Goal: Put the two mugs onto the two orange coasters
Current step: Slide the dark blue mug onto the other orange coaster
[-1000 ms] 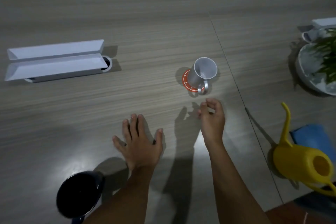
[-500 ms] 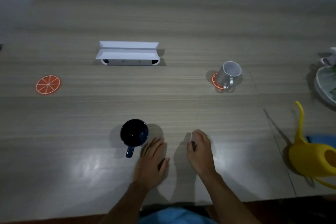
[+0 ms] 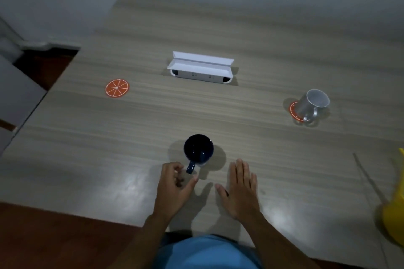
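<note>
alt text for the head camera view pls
A person's left hand reaches for the handle of a dark blue mug on a wooden table; the right hand lies flat beside it. A white mug occupies one orange coaster; another coaster sits empty.

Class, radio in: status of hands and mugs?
Left hand open by dark mug handle. Right hand flat. White mug on coaster. Free coaster, path clear.

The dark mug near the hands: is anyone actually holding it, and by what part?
Nothing is held. The left hand curls beside the dark mug's handle without gripping it; the right hand lies flat, open.

bare table (image 3: 135, 129) between dark mug (image 3: 198, 149) and empty coaster (image 3: 117, 88), apparently unobstructed
</note>
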